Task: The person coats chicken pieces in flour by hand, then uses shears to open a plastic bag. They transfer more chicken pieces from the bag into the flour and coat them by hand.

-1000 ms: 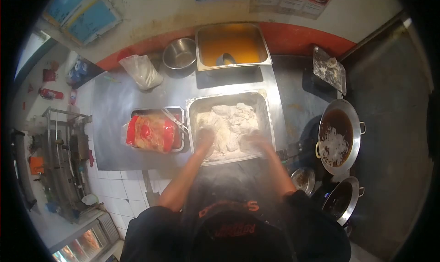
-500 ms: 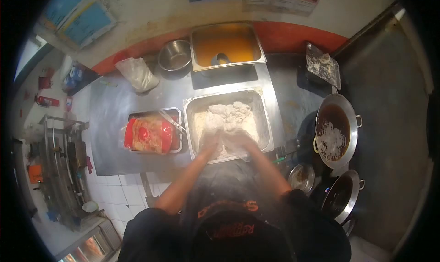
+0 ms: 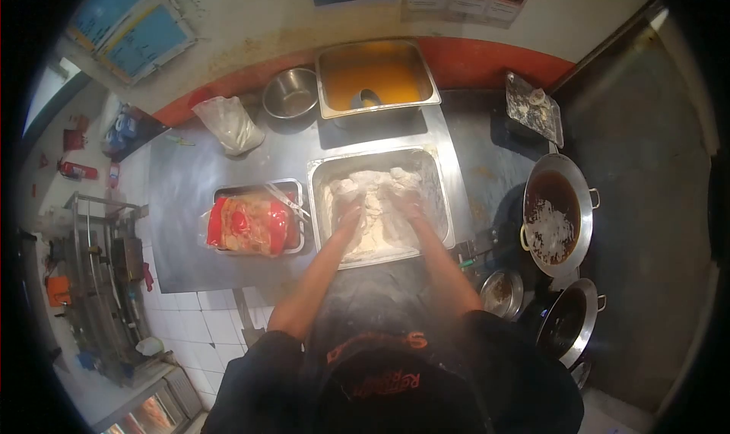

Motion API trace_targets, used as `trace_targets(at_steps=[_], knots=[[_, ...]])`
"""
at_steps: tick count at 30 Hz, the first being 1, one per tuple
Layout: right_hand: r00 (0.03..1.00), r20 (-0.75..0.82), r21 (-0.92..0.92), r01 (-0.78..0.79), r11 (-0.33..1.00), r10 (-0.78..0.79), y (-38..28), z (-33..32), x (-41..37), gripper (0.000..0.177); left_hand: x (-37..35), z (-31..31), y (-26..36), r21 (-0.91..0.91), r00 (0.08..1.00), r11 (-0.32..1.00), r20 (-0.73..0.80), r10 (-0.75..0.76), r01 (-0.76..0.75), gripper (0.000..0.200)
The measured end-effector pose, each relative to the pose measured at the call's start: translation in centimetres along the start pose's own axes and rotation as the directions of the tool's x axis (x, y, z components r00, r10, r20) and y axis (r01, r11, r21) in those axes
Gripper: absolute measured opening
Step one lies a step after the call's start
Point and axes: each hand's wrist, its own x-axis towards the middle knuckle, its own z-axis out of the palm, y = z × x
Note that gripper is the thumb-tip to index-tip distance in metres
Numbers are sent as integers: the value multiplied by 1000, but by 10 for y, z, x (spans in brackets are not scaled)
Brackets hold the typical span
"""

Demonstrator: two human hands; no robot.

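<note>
Flour tray [image 3: 445, 198], 1; inside it, left hand [image 3: 349, 208] and right hand [image 3: 405, 206] touching floured pieces [image 3: 404, 178], fingers' grip indiscernible; behind it, orange-liquid pan [image 3: 411, 106], 1.

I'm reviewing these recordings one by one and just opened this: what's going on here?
A person has their left grip and right grip down among powder-coated lumps in a rectangular steel pan; whether either closes on a lump is unclear. Behind it stands a second pan of orange liquid. To the left, a red-and-clear plastic bag lies on a metal tray. To the right, a wok holds dark liquid with pale froth.
</note>
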Motion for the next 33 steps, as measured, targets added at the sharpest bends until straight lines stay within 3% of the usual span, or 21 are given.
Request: trace_targets(at_steps=[1,4,8,9,10,11,12,14,16,17,20,23,25,28,29,32,33], knots=[[999,1,-12,-39,999,39,-4,6,11,48,-29,-1,51,-27,999,999,37,24,-23,59],[983,72,81,-172,982,166,-14,9,33,47,-18,8,53,-353,984,934,176,13,51,57],[955,133,341,-296,892,267,-3,-22,25,48,-11,-26,75,-392,954,870,120,-275,300,49],[946,129,382,-323,866,296,7,-17,25,48,-21,-28,79,-533,987,831,77,-140,159,51],[941,108,406,-337,849,322,20,0,31,48,-23,-28,77,-386,987,908,51,-155,162,51],[955,100,559,-286,778,280,31,16,34,61,-21,-28,73,-226,987,961,21,-161,161,52],[956,73,455,-285,843,284,19,20,32,61,-19,-26,66,-61,987,985,-11,-160,159,53],[958,65,176,-288,941,281,-16,22,28,61,-2,-9,15,-220,992,971,103,-75,96,53],[953,133,176,-293,940,272,-24,19,30,61,-42,-10,83,-234,977,963,191,-90,134,57],[948,165,207,-302,931,271,-29,11,28,61,-30,2,54,-302,995,952,91,-31,58,56],[937,194,300,-339,892,291,-46,-20,10,62,-5,-13,29,-364,988,919,100,-121,150,58],[926,162,250,-372,894,340,-51,-38,8,60,-24,-28,59,-377,969,893,53,-242,244,59],[920,126,206,-391,897,372,-49,-43,11,58,-25,-22,65,-408,991,905,-95,92,-123,54],[941,162,122,-319,940,298,-32,-4,41,54,-47,-11,107,-383,999,924,46,20,-1,50],[951,188,96,-266,959,245,-31,9,52,52,-19,-5,64,-11,998,1000,66,-1,1,51],[988,156,488,-69,870,-10,-25,5,42,66,-19,-6,57,-146,988,988,137,76,-56,51],[989,130,583,-18,812,-72,-19,4,37,71,-3,-8,49,-300,985,951,174,-21,73,59]])
